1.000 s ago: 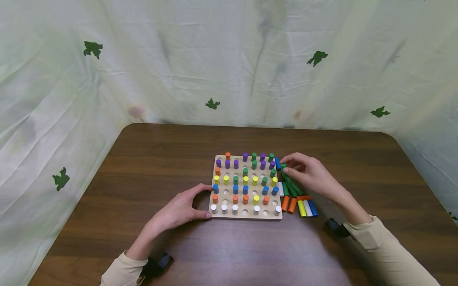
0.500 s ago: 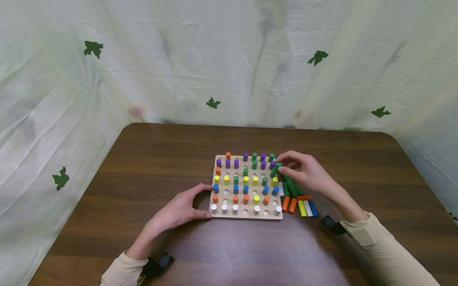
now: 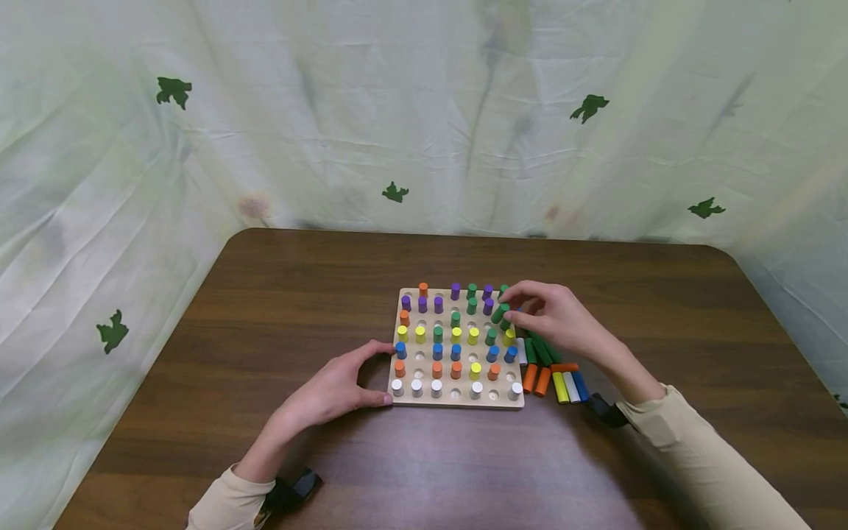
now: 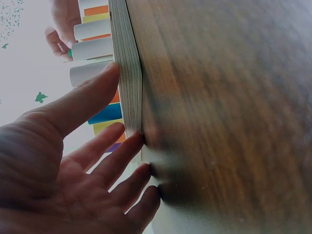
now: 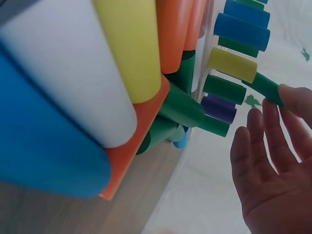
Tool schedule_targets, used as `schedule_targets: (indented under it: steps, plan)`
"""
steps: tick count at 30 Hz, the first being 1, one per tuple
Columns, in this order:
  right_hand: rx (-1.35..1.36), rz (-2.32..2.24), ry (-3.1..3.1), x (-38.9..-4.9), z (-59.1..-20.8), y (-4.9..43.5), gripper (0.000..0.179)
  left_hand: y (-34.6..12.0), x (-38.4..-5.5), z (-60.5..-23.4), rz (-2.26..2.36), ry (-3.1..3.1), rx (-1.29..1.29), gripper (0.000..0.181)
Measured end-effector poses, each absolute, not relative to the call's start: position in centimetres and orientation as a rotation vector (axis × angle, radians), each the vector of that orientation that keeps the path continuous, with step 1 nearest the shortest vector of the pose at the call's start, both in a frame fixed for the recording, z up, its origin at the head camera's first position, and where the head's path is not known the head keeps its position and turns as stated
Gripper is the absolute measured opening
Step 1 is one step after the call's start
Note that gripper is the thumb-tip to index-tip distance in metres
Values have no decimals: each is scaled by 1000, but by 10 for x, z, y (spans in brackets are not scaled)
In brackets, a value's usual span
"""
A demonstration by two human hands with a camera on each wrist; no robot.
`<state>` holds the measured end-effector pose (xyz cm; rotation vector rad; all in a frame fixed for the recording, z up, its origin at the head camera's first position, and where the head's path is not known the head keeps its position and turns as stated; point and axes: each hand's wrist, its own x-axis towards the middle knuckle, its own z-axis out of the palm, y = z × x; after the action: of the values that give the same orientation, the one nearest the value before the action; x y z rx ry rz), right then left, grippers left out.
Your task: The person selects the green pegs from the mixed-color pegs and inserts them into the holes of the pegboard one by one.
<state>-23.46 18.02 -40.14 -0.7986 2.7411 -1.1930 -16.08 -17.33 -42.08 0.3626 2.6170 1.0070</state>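
Observation:
A square wooden pegboard (image 3: 457,405) lies on the table, with rows of purple, green, orange, yellow, blue and white pegs standing in it and some bare holes between. My left hand (image 3: 336,389) rests against its left edge; in the left wrist view the thumb touches the board's side (image 4: 129,78) and the other fingers lie nearly straight along it. Between thumb and fingertips, my right hand (image 3: 548,315) pinches a green peg (image 3: 500,314), tilted, over the board's right side near the back. The right wrist view shows this green peg (image 5: 265,89) behind a standing yellow peg (image 5: 233,64).
Loose pegs lie right of the board: green pegs (image 3: 546,351), orange pegs (image 3: 542,382), a yellow peg (image 3: 561,387), a white peg (image 3: 571,386) and a blue peg (image 3: 581,385). The brown wooden table (image 3: 318,280) meets a pale curtain (image 3: 344,110) behind.
My right hand has lifted a green peg from the loose pile and carried it left over the board's right side. The left hand has stayed at the board's left edge.

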Motion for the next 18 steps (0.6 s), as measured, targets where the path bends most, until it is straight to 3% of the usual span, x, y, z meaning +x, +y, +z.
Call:
schedule_targets:
  steps: [18]
  plan:
    - [-825, -1095, 2763, -242, -407, 171, 19, -173, -161, -419, 1020, 2606, 366, 66]
